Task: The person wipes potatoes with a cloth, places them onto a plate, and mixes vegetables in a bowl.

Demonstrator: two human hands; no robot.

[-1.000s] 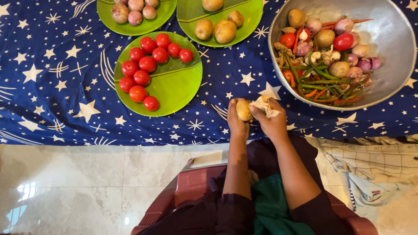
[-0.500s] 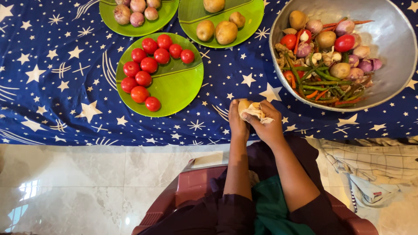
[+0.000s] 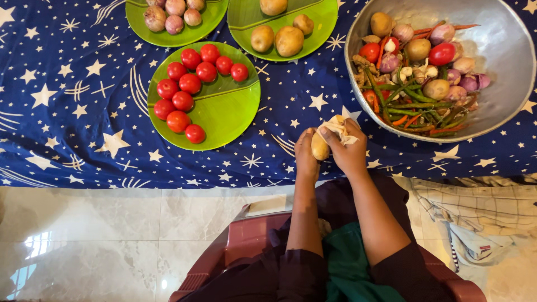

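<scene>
Both hands meet at the counter edge: the left hand (image 3: 307,154) grips a potato (image 3: 320,146) while the right hand (image 3: 349,151) presses a pale cloth (image 3: 338,127) on it. Best to turn the potato steadily, wiping every side.

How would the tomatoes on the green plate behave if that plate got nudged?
The tomatoes look round and glossy, so they would probably roll and feel slippery. They lie loose on the green plate, which seems shallow and nearly flat, so some might roll off. Their thin-looking skins suggest they could bruise if squeezed.
</scene>
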